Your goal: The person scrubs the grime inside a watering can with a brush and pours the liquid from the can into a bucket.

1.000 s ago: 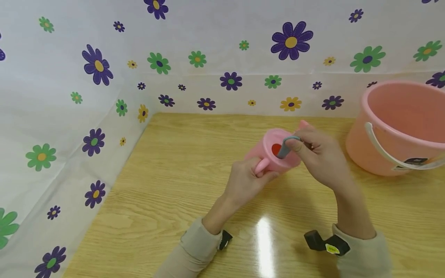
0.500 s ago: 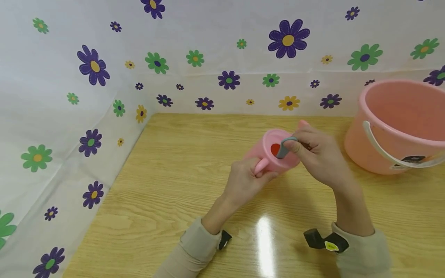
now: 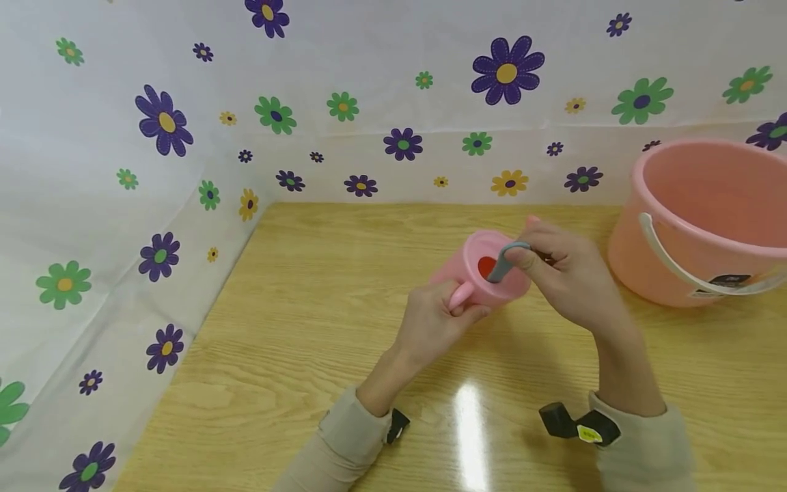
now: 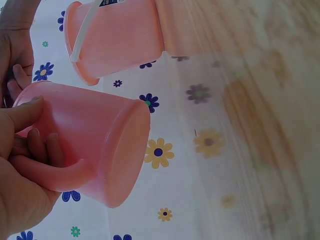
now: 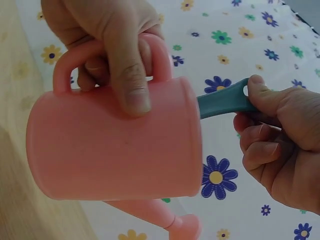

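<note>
A pink watering can (image 3: 453,268) is tilted above the table, its top opening toward the right hand. My left hand (image 3: 430,324) grips its handle (image 4: 55,176), fingers curled round it and thumb on the can's side. My right hand (image 3: 572,280) pinches the end of a flat blue-grey handle (image 5: 225,101) with a hole in it. This handle goes down into the can's opening, so its far end is hidden. Something red (image 3: 486,265) shows in the opening; I cannot tell what it is. The can's spout (image 5: 150,212) points away from the left hand.
A large pink bucket (image 3: 652,263) with a white bail handle (image 3: 670,263) stands at the right on the wood-grain table (image 3: 295,301). A white sheet with printed flowers (image 3: 363,61) hangs behind and along the left. A black wrist camera (image 3: 556,419) sits on the right sleeve.
Both hands keep their hold on the can and the blue-grey handle. That handle shifts only slightly in the opening, and the head view drifts a little.
</note>
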### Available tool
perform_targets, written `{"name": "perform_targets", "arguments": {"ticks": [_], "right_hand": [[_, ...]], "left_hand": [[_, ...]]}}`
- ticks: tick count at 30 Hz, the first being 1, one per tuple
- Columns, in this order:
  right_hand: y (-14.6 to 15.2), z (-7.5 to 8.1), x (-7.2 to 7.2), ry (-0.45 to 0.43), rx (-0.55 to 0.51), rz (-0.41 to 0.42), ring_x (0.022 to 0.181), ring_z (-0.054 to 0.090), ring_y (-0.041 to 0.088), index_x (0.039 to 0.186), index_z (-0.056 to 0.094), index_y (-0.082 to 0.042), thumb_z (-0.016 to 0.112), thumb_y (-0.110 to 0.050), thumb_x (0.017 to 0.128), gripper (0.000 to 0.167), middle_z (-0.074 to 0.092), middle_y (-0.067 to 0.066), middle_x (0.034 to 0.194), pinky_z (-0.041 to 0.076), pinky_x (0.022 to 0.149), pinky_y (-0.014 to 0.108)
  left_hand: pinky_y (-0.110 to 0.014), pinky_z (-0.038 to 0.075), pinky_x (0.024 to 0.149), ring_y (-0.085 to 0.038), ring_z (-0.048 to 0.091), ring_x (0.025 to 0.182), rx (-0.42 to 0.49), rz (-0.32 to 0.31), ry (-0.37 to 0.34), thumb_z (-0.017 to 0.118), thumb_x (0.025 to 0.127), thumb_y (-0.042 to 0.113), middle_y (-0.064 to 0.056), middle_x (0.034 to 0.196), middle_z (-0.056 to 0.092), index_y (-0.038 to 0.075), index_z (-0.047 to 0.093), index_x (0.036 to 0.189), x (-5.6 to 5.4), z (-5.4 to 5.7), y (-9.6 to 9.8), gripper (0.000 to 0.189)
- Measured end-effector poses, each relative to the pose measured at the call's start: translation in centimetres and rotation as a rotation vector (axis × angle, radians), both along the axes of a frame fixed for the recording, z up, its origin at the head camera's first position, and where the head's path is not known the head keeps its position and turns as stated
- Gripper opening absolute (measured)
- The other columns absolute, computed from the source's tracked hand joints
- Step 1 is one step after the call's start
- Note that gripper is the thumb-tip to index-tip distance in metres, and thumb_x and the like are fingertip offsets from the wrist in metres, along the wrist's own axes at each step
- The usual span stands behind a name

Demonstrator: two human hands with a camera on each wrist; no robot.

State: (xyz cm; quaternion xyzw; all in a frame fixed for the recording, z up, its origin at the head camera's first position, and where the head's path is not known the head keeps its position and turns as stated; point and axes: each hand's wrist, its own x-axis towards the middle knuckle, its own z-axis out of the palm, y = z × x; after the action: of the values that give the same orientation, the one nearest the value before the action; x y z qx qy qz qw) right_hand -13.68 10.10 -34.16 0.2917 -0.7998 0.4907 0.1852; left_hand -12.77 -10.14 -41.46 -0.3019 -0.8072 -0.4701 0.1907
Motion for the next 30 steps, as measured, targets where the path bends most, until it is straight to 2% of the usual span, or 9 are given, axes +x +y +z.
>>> {"name": "perform_targets", "arguments": {"ticks": [2,4,8,11,14,18,23,27,30], "right_hand": [[0.0,0.1,0.1,0.000,-0.005,-0.009,0.064,0.039,0.013,0.083,0.074,-0.011,0.068,-0.003,0.091,0.013,0.046,0.001,0.072,0.038,0.066,0.022],[-0.1,0.2,0.1,-0.005,0.012,-0.012,0.062,0.039,0.013,0.082,0.074,-0.010,0.069,-0.003,0.090,0.012,0.047,0.000,0.070,0.033,0.059,0.024],[-0.3,0.4,-0.1,-0.025,0.042,0.001,0.059,0.038,0.012,0.084,0.075,-0.012,0.070,-0.004,0.090,0.011,0.047,-0.002,0.065,0.033,0.056,0.024],[-0.1,0.7,0.2,-0.028,0.011,-0.039,0.054,0.034,0.011,0.085,0.076,-0.013,0.071,-0.005,0.089,0.010,0.044,-0.003,0.062,0.028,0.049,0.025],[0.0,0.8,0.2,-0.063,-0.032,-0.048,0.053,0.032,0.011,0.086,0.077,-0.011,0.071,-0.006,0.090,0.009,0.041,-0.002,0.060,0.025,0.048,0.026],[-0.5,0.9,0.0,-0.150,0.001,-0.033,0.055,0.037,0.011,0.088,0.076,-0.007,0.067,-0.012,0.095,0.012,0.050,0.000,0.063,0.030,0.049,0.025],[-0.4,1.5,0.3,-0.175,-0.047,-0.102,0.051,0.036,0.011,0.088,0.075,-0.005,0.064,-0.014,0.098,0.017,0.061,0.002,0.067,0.029,0.046,0.026],[-0.5,1.4,0.2,-0.211,-0.041,-0.065,0.056,0.044,0.013,0.089,0.075,-0.003,0.062,-0.014,0.099,0.019,0.064,0.004,0.070,0.036,0.050,0.022],[-0.8,1.1,0.2,-0.231,0.003,-0.045,0.065,0.053,0.014,0.091,0.074,-0.003,0.061,-0.016,0.100,0.020,0.070,0.005,0.081,0.043,0.057,0.022]], "left_hand": [[-0.015,0.035,0.050,-0.005,0.040,0.054,-0.001,0.001,0.000,0.084,0.079,0.007,0.001,0.057,0.046,0.008,0.049,0.065,0.0,0.1,0.0,0.037],[-0.015,0.034,0.050,-0.005,0.040,0.054,-0.003,0.004,0.006,0.084,0.078,0.007,0.001,0.057,0.045,0.008,0.048,0.065,-0.1,0.1,0.0,0.038],[-0.015,0.033,0.050,-0.004,0.039,0.053,-0.005,0.012,0.006,0.084,0.078,0.007,0.002,0.056,0.044,0.009,0.046,0.063,-0.2,0.4,-0.1,0.041],[-0.015,0.033,0.050,-0.004,0.038,0.053,-0.008,0.024,-0.004,0.083,0.079,0.007,0.002,0.056,0.042,0.009,0.045,0.063,-0.2,0.7,-0.1,0.042],[-0.015,0.032,0.050,-0.005,0.038,0.054,-0.019,0.034,-0.007,0.083,0.079,0.007,0.002,0.057,0.042,0.010,0.044,0.063,-0.2,1.0,-0.2,0.043],[-0.014,0.032,0.050,-0.004,0.038,0.053,-0.019,0.036,-0.017,0.084,0.079,0.007,0.003,0.056,0.042,0.010,0.044,0.063,-0.2,1.2,-0.2,0.043],[-0.014,0.032,0.049,-0.005,0.038,0.052,-0.002,0.046,-0.008,0.084,0.078,0.007,0.003,0.056,0.041,0.009,0.044,0.063,-0.3,1.4,-0.2,0.043],[-0.014,0.032,0.049,-0.005,0.038,0.052,-0.007,0.045,0.006,0.084,0.079,0.008,0.002,0.056,0.040,0.010,0.043,0.062,-0.4,1.5,-0.2,0.044],[-0.014,0.032,0.049,-0.004,0.037,0.052,-0.005,0.037,-0.007,0.084,0.079,0.008,0.003,0.055,0.041,0.010,0.043,0.062,-0.4,1.5,-0.2,0.044]]}}
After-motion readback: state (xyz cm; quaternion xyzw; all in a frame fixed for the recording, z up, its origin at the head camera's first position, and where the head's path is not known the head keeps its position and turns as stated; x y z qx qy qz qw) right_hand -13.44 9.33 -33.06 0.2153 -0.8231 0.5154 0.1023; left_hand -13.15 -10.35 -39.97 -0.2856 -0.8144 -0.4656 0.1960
